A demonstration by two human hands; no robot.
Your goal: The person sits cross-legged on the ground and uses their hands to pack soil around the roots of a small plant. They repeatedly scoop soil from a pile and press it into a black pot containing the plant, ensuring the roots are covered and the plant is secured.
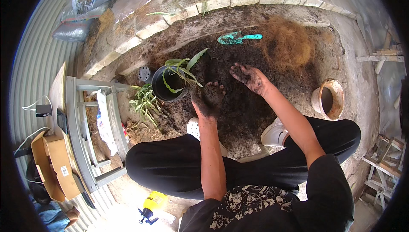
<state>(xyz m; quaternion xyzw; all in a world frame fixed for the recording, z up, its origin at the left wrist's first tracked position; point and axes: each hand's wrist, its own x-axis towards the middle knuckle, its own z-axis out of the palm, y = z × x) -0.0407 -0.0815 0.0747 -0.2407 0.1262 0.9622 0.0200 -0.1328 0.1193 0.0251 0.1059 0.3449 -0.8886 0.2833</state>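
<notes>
My left hand (204,104) is cupped palm up around a clump of dark soil (214,93). It is close to the right rim of a black plastic plant pot (155,86). A plant with long green leaves (179,65) leans in the pot and over its rim. My right hand (250,77) hovers over the heap of loose soil (246,113), fingers apart and smeared with dirt, holding nothing. Beyond both hands a turquoise hand trowel (235,38) lies on the soil. Several leafy cuttings or uprooted plants (145,101) lie left of the pot.
A mass of brown coir-like fibre (289,45) lies at the far right. Nearer stands a stained pot (338,101). A small grey pot (145,73) lies behind the black one. A metal-framed table (72,104) borders the left; a yellow pump sprayer (155,201) is beside me.
</notes>
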